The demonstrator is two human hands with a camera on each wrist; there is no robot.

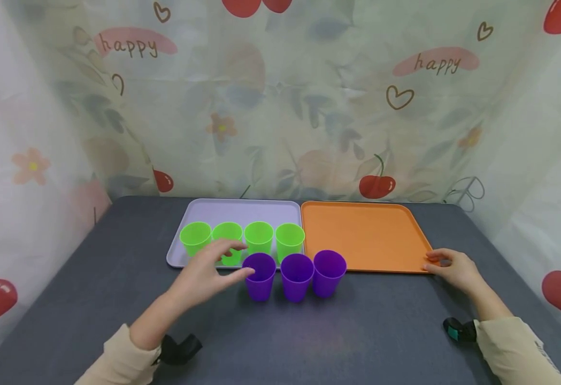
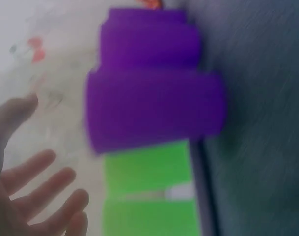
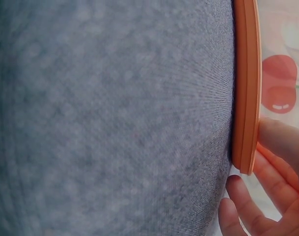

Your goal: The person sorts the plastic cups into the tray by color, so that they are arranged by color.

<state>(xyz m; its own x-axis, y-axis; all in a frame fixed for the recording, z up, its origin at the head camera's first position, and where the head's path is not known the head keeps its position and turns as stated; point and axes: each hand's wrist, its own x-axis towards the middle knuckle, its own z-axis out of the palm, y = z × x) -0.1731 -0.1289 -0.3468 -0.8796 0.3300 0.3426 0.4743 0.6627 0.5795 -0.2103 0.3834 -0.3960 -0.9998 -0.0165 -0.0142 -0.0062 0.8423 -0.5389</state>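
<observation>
My left hand is held with thumb and fingers spread at the leftmost purple cup; the left wrist view shows space between the fingers and the purple cups. Two more purple cups, a middle one and a right one, stand upright beside it in a row. Behind them several green cups stand on the lilac tray. At the front right corner of the orange tray, my right hand holds the rim, thumb and fingers curled about the corner.
Both trays lie side by side on the dark grey table, near its back edge. A patterned curtain hangs behind and at both sides. A thin looped cord shows at the back right corner.
</observation>
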